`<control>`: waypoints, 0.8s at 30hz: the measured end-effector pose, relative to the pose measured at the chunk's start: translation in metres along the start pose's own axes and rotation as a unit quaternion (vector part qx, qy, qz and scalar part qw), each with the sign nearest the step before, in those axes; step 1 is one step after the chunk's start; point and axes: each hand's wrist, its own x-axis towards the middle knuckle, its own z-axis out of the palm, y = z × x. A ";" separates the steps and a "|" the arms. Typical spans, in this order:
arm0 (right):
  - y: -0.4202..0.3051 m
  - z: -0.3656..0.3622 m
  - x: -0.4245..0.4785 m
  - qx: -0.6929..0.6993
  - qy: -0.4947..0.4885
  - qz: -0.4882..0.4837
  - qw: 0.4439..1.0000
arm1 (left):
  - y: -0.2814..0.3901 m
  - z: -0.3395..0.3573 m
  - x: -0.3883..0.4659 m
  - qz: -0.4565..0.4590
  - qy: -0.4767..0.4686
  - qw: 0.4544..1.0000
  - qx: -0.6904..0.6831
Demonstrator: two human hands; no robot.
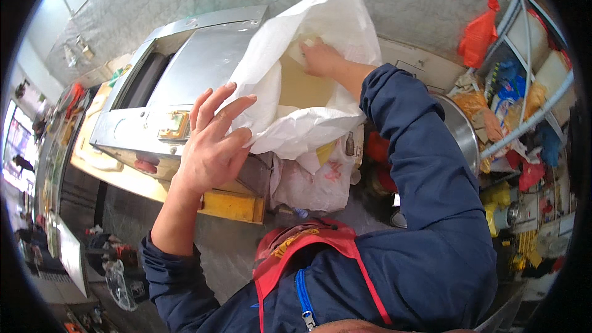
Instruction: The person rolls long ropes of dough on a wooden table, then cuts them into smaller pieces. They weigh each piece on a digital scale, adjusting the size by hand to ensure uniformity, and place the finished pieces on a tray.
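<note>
A large white woven sack (pixel 266 83) stands with its mouth wide, leaning by the metal-topped machine. Inside lies a pale yellow, fine-looking material (pixel 307 85). My right hand (pixel 321 58) reaches into the sack from the right, fingers curled near its far inner wall. A small whitish patch shows at those fingertips; whether it is something held or part of the contents is unclear. At the sack's left edge, my left hand (pixel 212 143) is raised with fingers apart. Its thumb side is close to the sack's rim, and contact cannot be made out.
The machine (pixel 199 64) has a dark roller (pixel 147 78) in its slot. Below the sack hangs a stained whitish bag (pixel 310 189), beside a yellow wooden piece (pixel 231 206). To the right are a round metal vessel (pixel 458 125) and a pale-blue-framed rack (pixel 522 125) crowded with plastic bags.
</note>
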 end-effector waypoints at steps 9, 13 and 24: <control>-0.038 0.029 -0.003 0.187 -0.238 0.074 0.950 | 0.003 0.007 0.002 -0.023 0.018 0.999 0.043; -0.029 0.044 0.006 0.383 -0.278 0.198 0.859 | 0.001 0.011 -0.001 -0.013 0.034 0.998 0.054; -0.024 -0.015 -0.033 0.730 -0.128 0.289 0.605 | 0.009 0.005 0.000 -0.011 0.041 0.997 0.067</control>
